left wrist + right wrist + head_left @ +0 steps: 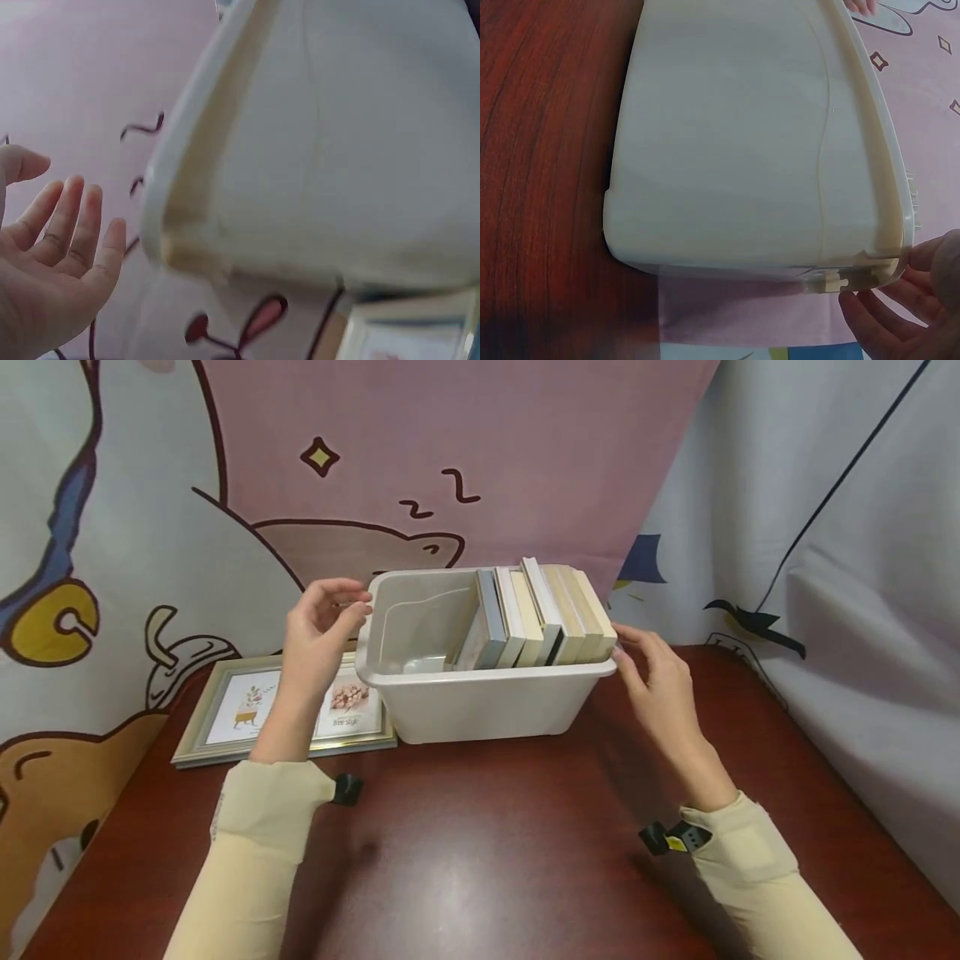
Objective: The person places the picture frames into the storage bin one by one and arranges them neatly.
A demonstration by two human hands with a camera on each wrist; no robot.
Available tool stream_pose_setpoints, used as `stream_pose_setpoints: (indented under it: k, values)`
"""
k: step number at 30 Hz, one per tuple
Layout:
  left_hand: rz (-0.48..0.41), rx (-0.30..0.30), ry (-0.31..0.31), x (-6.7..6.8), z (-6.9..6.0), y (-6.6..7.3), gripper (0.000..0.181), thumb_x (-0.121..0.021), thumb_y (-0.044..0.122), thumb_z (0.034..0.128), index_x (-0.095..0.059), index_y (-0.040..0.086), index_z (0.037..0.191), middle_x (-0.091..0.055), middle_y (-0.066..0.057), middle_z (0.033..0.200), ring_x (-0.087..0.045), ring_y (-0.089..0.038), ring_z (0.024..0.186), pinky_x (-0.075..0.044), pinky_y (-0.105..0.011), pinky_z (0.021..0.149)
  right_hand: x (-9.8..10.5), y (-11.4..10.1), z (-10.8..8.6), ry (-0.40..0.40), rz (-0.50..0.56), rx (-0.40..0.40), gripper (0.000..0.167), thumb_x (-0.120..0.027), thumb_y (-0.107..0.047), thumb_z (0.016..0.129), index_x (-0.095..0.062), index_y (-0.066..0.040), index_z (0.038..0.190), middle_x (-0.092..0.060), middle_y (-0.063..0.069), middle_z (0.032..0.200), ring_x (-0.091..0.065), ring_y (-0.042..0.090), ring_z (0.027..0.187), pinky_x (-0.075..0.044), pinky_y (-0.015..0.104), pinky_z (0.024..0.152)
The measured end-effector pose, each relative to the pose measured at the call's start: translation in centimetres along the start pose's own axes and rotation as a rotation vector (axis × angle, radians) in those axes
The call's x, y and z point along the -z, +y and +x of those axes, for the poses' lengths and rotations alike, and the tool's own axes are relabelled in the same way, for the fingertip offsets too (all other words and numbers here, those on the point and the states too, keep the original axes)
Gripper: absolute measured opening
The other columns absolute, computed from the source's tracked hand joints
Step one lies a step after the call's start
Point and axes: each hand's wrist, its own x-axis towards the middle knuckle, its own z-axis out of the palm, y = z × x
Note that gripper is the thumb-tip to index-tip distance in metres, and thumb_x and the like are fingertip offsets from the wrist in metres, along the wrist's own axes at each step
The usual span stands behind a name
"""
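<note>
A white plastic bin (480,710) stands on the table. Several books (573,618) are lined up inside it, filling its right part, the leftmost one leaning. At the bin's left end my left hand (318,627) hovers with loosely bent fingers. The left wrist view shows that hand (64,262) apart from the bin's rim, holding nothing. My right hand (660,685) is at the opposite end. In the right wrist view its thumb and fingers (874,322) pinch the rim corner of the bin (720,150).
A two-picture frame (201,718) lies flat on the table, left of the bin and under my left forearm. The dark red wooden table (465,843) extends toward me. Behind it hangs a printed cartoon curtain (525,452), with a white cloth on the right.
</note>
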Motion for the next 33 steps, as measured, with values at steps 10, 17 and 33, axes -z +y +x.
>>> stream_pose_setpoints:
  k: [10,17,33]
  values:
    - [-0.084,0.217,0.18,2.2,-1.9,-4.7,0.015,-0.048,0.004,0.1017,-0.056,0.009,0.113,-0.062,0.004,0.102,-0.063,-0.008,0.095,-0.057,-0.016,0.086,0.2,0.1,0.4,0.0,0.004,0.026,0.035,-0.059,-0.012,0.1,-0.061,-0.007,0.134,-0.066,0.017,0.126,-0.062,0.031,0.119,-0.051,0.051,0.096]
    - [-0.024,0.406,0.159,1.7,-3.2,-9.4,0.024,-0.046,0.004,0.1015,-0.051,-0.003,0.124,-0.056,0.0,0.11,-0.06,-0.002,0.094,-0.057,-0.016,0.09,0.3,0.0,0.4,-0.004,0.02,0.02,0.034,-0.06,-0.009,0.099,-0.062,-0.006,0.133,-0.066,0.017,0.126,-0.061,0.033,0.118,-0.049,0.049,0.098]
    - [0.017,0.698,0.166,6.0,-4.8,-12.9,0.045,-0.039,0.015,0.1059,-0.033,-0.007,0.145,-0.035,-0.019,0.15,-0.032,-0.029,0.147,-0.034,-0.035,0.123,0.3,-0.2,0.2,-0.001,0.039,0.014,0.033,-0.06,-0.009,0.099,-0.063,-0.006,0.132,-0.066,0.017,0.128,-0.061,0.033,0.119,-0.048,0.052,0.099]
